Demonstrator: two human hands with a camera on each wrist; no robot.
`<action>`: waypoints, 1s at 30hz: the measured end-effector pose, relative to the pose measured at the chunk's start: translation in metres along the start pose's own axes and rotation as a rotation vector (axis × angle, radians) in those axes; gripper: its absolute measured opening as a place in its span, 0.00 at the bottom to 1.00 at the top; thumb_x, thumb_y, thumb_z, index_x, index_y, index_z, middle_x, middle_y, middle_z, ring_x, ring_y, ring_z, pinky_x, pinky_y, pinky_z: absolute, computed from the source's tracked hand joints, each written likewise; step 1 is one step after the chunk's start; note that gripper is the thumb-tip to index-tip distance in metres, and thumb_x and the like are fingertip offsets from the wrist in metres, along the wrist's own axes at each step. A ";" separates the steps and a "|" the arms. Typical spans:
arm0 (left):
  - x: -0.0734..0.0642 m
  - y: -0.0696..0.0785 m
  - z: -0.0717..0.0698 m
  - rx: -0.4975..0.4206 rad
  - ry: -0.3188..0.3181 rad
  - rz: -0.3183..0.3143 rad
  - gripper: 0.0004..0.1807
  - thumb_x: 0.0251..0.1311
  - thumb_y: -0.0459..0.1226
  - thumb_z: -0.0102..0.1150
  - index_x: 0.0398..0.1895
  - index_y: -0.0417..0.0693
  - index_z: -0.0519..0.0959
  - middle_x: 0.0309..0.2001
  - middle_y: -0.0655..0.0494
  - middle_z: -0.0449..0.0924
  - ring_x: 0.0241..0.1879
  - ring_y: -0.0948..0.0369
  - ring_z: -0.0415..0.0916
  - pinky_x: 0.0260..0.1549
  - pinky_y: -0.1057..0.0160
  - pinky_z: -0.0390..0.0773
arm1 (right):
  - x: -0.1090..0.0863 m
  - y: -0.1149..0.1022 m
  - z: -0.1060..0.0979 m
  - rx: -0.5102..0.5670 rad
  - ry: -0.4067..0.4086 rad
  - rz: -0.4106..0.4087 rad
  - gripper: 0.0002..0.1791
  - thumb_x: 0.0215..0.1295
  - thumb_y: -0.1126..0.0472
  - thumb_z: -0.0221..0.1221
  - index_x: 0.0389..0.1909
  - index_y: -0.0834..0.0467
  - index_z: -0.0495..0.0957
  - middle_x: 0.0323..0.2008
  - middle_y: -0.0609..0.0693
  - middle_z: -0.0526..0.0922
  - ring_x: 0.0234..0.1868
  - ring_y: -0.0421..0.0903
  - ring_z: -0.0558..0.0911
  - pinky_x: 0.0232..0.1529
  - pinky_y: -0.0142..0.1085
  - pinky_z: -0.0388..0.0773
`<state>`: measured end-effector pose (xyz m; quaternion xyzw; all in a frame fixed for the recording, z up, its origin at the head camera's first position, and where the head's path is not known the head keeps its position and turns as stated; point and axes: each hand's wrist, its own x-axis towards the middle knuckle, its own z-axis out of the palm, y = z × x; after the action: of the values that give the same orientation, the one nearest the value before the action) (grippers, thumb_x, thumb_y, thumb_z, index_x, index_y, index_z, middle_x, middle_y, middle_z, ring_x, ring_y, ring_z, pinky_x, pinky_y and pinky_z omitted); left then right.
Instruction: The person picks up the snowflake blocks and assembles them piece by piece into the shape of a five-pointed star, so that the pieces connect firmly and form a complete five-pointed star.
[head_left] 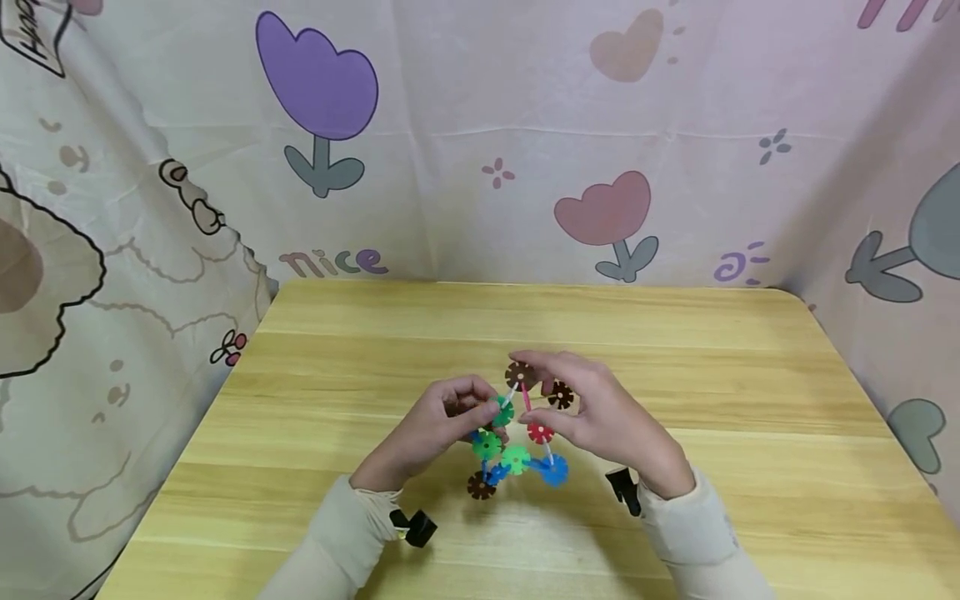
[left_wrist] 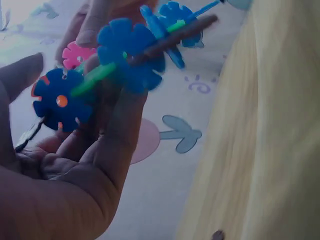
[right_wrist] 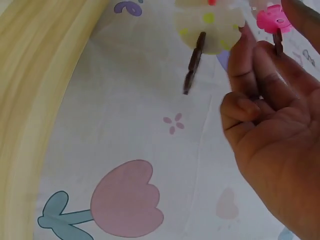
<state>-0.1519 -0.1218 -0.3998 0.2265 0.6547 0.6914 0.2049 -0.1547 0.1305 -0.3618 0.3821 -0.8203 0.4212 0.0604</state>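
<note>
A ring of interlocking snowflake discs, in green, blue, red, white and brown, is held up between both hands over the table. My left hand point(head_left: 446, 421) pinches a green disc point(head_left: 504, 411) on its left side; in the left wrist view, discs point(left_wrist: 131, 55) stand among the fingers. At the top, the index fingertip of my right hand point(head_left: 600, 404) is on a brown disc point(head_left: 517, 376), with the thumb at a red disc point(head_left: 540, 432). A blue disc point(head_left: 555, 471) and another brown disc point(head_left: 482, 485) make up the lower corners. A pink disc point(right_wrist: 273, 19) shows by the right fingers.
The wooden table point(head_left: 360, 333) reaches back to a printed cloth point(head_left: 465, 167), which also hangs along both sides. A black wrist camera point(head_left: 420, 528) sits at the left cuff, another black wrist camera point(head_left: 624, 490) at the right.
</note>
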 end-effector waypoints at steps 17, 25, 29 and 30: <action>-0.014 0.006 -0.014 0.086 0.047 -0.092 0.19 0.75 0.42 0.61 0.57 0.35 0.78 0.44 0.40 0.85 0.33 0.41 0.87 0.33 0.48 0.89 | 0.004 0.004 0.013 -0.024 -0.082 0.025 0.33 0.67 0.57 0.70 0.72 0.53 0.72 0.50 0.45 0.79 0.41 0.41 0.75 0.39 0.34 0.77; -0.029 0.004 -0.040 0.112 0.126 -0.066 0.18 0.78 0.43 0.56 0.55 0.35 0.77 0.43 0.42 0.85 0.30 0.42 0.87 0.32 0.49 0.89 | 0.015 0.040 0.022 0.008 -0.134 0.198 0.09 0.74 0.67 0.61 0.51 0.61 0.83 0.38 0.47 0.85 0.33 0.40 0.77 0.33 0.35 0.80; -0.029 0.007 -0.045 0.100 0.123 -0.050 0.17 0.78 0.42 0.56 0.56 0.36 0.77 0.42 0.41 0.83 0.28 0.46 0.86 0.30 0.50 0.89 | 0.028 0.061 0.046 -0.007 -0.295 0.299 0.12 0.74 0.69 0.60 0.55 0.61 0.82 0.40 0.51 0.86 0.36 0.42 0.81 0.39 0.36 0.83; -0.029 0.008 -0.047 0.097 0.118 -0.042 0.17 0.78 0.42 0.56 0.56 0.36 0.77 0.42 0.41 0.82 0.27 0.48 0.86 0.29 0.51 0.89 | 0.032 0.065 0.053 -0.013 -0.330 0.305 0.14 0.73 0.70 0.60 0.56 0.60 0.82 0.43 0.52 0.86 0.39 0.44 0.83 0.43 0.38 0.84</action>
<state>-0.1550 -0.1771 -0.3953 0.1813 0.7031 0.6665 0.1688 -0.2096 0.0956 -0.4239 0.3170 -0.8701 0.3519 -0.1366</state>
